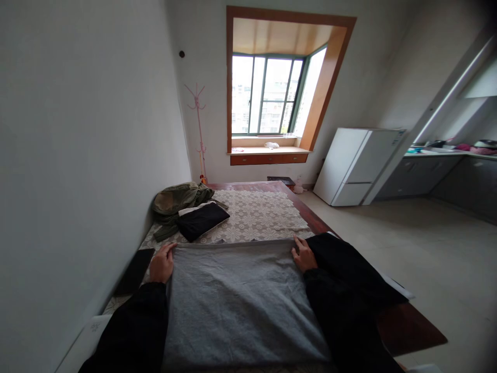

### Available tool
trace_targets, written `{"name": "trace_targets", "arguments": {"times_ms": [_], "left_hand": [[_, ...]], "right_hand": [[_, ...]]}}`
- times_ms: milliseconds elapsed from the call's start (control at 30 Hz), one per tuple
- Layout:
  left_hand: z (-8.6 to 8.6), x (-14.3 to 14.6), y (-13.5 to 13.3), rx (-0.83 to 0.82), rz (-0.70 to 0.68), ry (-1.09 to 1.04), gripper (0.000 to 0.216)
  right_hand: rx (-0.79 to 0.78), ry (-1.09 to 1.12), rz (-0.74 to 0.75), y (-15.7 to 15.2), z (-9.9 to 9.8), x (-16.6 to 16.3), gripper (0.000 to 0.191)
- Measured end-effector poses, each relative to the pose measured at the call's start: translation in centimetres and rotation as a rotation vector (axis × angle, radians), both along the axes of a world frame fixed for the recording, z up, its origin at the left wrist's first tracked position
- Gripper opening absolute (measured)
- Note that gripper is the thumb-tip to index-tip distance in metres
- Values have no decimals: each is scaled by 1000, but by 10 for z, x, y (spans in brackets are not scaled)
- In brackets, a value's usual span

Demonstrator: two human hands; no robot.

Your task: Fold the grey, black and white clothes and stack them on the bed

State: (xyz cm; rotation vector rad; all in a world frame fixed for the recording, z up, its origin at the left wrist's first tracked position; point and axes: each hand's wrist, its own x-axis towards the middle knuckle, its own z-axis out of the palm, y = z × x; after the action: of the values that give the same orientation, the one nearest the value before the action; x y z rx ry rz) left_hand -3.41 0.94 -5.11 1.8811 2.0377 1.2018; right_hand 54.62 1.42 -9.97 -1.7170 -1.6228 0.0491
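A grey cloth point(240, 300), perhaps a garment, lies spread over the near part of the table, its far edge running nearly straight. My left hand point(162, 263) pinches the far left corner. At the far right corner, my right hand point(304, 255) has its fingers closed on the cloth's edge, with the thumb side partly hidden. Light wrinkles cross the fabric, and its near edge lies between my two forearms. Beside my right hand is a folded black cloth point(349, 259) with a white layer under it.
A patterned lace tablecloth point(260, 212) covers part of the dark red table point(411, 329). At the back left lie an olive backpack point(180, 199) and a folded black item point(204, 220). A flat black object point(134, 272) is by the left wall. A white fridge point(353, 166) stands beyond, right.
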Motion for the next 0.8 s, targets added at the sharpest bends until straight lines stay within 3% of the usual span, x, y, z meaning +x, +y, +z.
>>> {"name": "trace_targets", "arguments": {"times_ms": [167, 300, 467, 600, 700, 800], "left_hand": [[9, 1, 3, 75, -26, -5, 41], [16, 5, 13, -40, -53, 78, 45], [24, 7, 6, -162, -63, 133, 50], [25, 27, -49, -155, -158, 261, 56], [9, 59, -114, -146, -296, 358, 55], [-12, 83, -166, -169, -339, 414, 59]], "right_hand": [[30, -52, -29, -6, 11, -2, 68], [-55, -122, -39, -7, 21, -4, 72], [-139, -184, 81, -18, 42, -3, 67], [-115, -292, 145, -66, 48, -22, 63], [-135, -361, 201, -118, 33, -49, 60], [-213, -380, 138, -155, 12, -66, 59]]}}
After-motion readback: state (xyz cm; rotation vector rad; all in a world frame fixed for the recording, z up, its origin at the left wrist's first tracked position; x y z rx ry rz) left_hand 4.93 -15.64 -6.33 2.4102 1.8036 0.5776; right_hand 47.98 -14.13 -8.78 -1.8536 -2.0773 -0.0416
